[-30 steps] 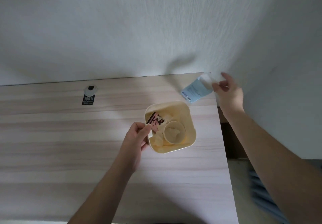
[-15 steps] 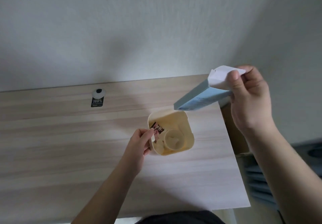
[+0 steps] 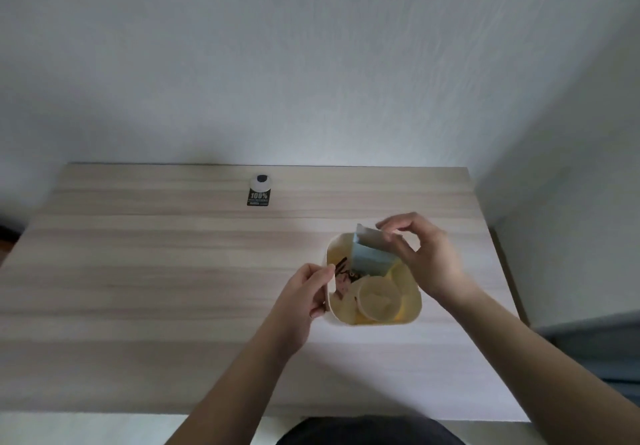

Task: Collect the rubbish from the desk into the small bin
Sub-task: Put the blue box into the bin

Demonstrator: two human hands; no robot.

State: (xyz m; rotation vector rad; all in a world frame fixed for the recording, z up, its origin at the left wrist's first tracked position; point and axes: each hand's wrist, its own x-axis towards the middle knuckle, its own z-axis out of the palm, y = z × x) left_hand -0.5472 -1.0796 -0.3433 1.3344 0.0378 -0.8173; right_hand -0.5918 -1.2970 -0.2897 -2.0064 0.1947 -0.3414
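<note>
The pale blue flat carton [image 3: 372,258] is standing tilted inside your small cream plastic bin [image 3: 414,301] on the light wood table [image 3: 156,271]. Your right hand [image 3: 424,257] is pinching its top flap, fingers clamped; your left hand [image 3: 304,292] is gripping the bin's rim.

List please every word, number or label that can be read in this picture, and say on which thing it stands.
"100%": white print on the black label on the desk, below a white round cap.
Smaller lines under "100%": too blurred to read.
Brown wrapper in the small bin: dark marks, not readable.
Pale blue box, held by the right hand: no readable text.
</note>
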